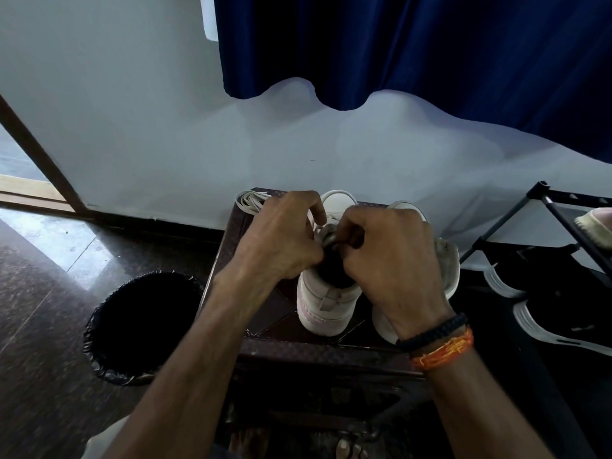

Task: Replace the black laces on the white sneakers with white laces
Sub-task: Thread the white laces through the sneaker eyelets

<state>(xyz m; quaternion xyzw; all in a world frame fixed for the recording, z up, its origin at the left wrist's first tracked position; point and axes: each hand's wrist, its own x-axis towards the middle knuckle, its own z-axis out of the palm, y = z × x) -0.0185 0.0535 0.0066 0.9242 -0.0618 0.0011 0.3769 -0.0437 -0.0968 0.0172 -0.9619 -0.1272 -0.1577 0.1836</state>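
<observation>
Both hands (pixel 334 246) curled at a sneaker (pixel 326 303) on a dark stool (pixel 271 339) (pinched thing unclear), blue curtain (pixel 430 44) behind.

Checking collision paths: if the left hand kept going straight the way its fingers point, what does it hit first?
The left hand points right, across the near sneaker. It would likely meet the right hand first, which is already almost touching it over the tongue; depth is unclear.
</observation>
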